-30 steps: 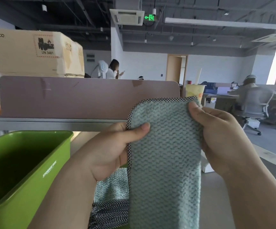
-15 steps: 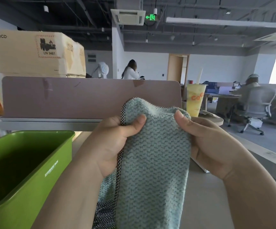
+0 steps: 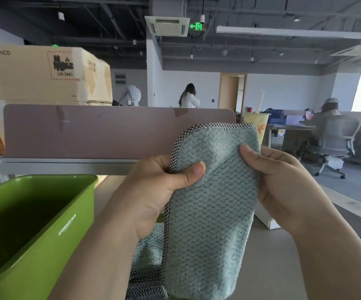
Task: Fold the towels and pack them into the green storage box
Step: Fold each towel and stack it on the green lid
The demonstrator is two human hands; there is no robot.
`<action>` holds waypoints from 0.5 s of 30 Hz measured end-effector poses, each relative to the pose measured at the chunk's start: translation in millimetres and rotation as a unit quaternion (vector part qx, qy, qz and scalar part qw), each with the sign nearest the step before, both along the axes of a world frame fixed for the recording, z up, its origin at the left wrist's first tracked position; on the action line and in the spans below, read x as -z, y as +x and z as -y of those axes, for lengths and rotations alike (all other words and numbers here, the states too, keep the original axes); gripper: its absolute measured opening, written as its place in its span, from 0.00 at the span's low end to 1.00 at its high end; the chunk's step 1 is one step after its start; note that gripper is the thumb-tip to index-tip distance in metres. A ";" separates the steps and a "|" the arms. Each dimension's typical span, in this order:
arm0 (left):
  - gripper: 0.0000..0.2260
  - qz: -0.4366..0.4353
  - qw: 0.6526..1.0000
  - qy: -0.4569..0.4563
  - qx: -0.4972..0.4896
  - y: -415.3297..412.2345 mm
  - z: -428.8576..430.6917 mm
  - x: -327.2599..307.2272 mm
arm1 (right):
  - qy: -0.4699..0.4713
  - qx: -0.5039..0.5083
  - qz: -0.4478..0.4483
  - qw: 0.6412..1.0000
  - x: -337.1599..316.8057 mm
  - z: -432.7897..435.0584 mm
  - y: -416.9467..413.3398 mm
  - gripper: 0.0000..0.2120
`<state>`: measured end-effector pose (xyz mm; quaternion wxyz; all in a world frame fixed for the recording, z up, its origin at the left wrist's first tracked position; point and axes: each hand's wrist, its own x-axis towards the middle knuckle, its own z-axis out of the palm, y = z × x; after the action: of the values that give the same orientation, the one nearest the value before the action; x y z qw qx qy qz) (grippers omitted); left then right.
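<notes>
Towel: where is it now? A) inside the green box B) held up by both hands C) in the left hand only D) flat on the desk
B: the left hand and right hand each pinch an upper side of the towel, which hangs in the air to the right of the box.

From my remote feed, the left grip (image 3: 153, 191) and the right grip (image 3: 283, 182) are bare hands. The left forearm (image 3: 101, 256) and right forearm (image 3: 337, 256) are bare down to the frame's edge. The left thumbnail (image 3: 198, 169) is short and plain.
</notes>
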<state>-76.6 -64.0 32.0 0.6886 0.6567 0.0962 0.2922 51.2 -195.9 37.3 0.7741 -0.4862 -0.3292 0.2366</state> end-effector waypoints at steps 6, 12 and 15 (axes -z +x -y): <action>0.08 0.008 0.999 -0.026 0.017 -1.1 -1.2 -2.2 | 0.017 0.034 0.004 0.999 -0.9 0.2 0.1 0.10; 0.11 -0.037 0.998 -0.019 0.037 -4.3 -6.5 -2.5 | 0.026 0.069 -0.006 0.997 -0.2 -1.4 1.7 0.10; 0.16 -0.047 0.997 0.001 0.060 -6.8 -4.7 -3.9 | 0.004 0.087 0.039 0.995 0.8 -3.8 1.0 0.08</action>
<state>-83.5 -59.3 35.9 0.6986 0.6752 0.0885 0.2195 52.1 -192.1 36.4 0.7803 -0.5187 -0.3166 0.1475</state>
